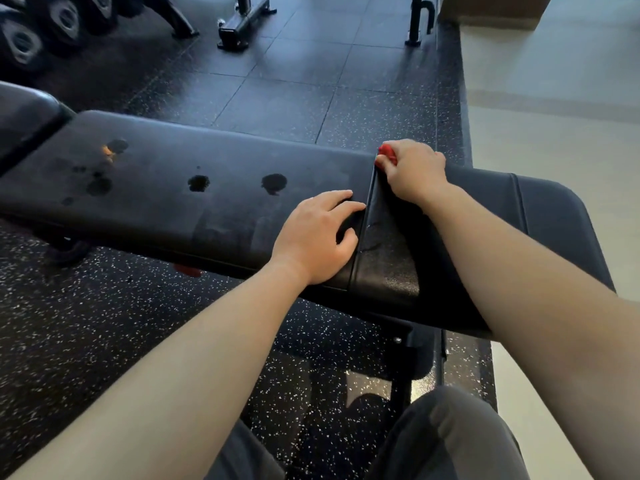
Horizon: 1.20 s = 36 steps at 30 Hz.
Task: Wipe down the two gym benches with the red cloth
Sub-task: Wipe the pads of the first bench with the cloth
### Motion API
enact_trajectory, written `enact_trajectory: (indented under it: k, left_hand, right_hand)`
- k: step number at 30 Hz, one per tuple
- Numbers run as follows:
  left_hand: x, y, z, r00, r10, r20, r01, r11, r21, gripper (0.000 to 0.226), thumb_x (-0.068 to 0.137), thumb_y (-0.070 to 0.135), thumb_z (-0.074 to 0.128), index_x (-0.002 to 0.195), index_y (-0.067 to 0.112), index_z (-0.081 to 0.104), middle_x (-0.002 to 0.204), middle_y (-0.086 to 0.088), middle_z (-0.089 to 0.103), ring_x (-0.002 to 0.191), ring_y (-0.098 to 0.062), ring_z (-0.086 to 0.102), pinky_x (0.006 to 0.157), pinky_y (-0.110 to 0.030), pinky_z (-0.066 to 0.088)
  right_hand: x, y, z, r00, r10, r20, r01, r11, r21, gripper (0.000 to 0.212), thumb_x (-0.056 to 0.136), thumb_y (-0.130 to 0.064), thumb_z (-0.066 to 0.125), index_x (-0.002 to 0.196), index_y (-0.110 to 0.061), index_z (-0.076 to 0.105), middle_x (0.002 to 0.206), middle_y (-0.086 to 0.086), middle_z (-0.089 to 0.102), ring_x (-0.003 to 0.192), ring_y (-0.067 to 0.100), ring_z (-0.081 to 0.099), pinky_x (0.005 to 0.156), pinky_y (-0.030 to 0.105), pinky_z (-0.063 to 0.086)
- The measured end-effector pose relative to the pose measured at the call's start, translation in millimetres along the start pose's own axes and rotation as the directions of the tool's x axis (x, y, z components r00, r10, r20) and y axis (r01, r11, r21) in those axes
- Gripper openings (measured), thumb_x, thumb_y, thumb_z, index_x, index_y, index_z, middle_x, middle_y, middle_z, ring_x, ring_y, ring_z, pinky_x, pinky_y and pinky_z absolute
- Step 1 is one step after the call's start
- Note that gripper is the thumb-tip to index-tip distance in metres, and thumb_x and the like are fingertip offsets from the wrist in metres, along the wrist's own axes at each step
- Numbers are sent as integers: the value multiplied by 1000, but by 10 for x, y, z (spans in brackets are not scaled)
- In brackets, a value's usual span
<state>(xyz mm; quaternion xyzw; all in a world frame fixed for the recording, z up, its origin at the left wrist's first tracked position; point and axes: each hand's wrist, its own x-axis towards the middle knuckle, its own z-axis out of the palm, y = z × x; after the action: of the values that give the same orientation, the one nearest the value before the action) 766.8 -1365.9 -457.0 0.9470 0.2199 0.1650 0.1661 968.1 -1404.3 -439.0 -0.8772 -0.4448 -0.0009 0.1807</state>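
Cloth (387, 154) (red) bunched inside right hand (414, 171) grip, on bench (207, 188) seam.

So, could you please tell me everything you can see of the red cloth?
Only a small bunched bit of the red cloth shows, poking out past the knuckles of the right hand, which is closed around it. It looks soft and bright red. It is pressed at the far end of the seam between the two black pads of the bench. The rest is hidden in the fist.

no readable text, labels, brands, numbers, signs anywhere
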Motion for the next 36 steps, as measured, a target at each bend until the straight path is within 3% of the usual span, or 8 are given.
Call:
enact_trajectory:
  k: [3,6,11,15,22,33,36]
  left_hand:
    - [4,-4,1,1000,1,1,-1,1000,-3,43,86,29,49,129,28,54,141,5,47,130,-16,40,110,-30,27]
    - [6,-3,2,1000,5,-7,-5,1000,-16,43,86,26,50,128,27,55,140,3,48,129,-17,41,110,-30,27]
    - [14,8,-9,1000,2,2,-2,999,-43,42,86,22,52,128,21,56,139,-1,49,130,-18,42,111,-31,28]
    - [3,6,-34,998,5,63,-2,999,-54,45,89,22,51,133,16,50,144,-3,44,134,-20,37,114,-33,25]
    - [8,-254,-193,988,-2,154,-18,992,126,46,96,36,42,142,27,39,152,2,31,141,-15,25,116,-44,15]
    - [-12,-335,-156,1000,-4,9,4,1000,10,43,89,30,50,131,34,52,143,6,44,133,-15,36,116,-42,21]
    - [-15,-332,-156,1000,-2,5,2,1000,3,43,88,28,49,131,33,52,143,5,44,134,-15,35,116,-43,21]
  right_hand:
    - [14,-51,-39,998,31,53,-29,999,-27,25,94,-35,44,108,-22,61,118,8,60,112,33,51,91,45,35]
    - [-148,-59,-8,998,-68,-15,68,997,-45,20,93,-33,47,100,-19,58,111,4,60,109,30,52,87,44,36]
    - [-623,-110,-10,990,-139,-26,139,990,6,35,93,-32,49,127,-21,54,129,-2,55,123,22,45,98,43,31]
    - [-1023,-182,-55,991,-133,-7,133,991,18,40,94,-33,49,132,-24,49,137,-5,49,129,17,40,102,43,25]
    - [-1311,-239,-4,989,-120,-84,123,992,24,35,93,-32,52,126,-23,55,131,-6,54,123,17,45,99,42,25]
    - [-572,-246,115,993,-38,-115,42,999,28,23,92,-35,48,111,-25,58,109,-8,60,111,18,51,90,39,32]
    - [-672,-247,94,992,-75,-104,78,997,21,26,92,-34,50,115,-25,57,115,-8,59,114,18,50,89,38,31]
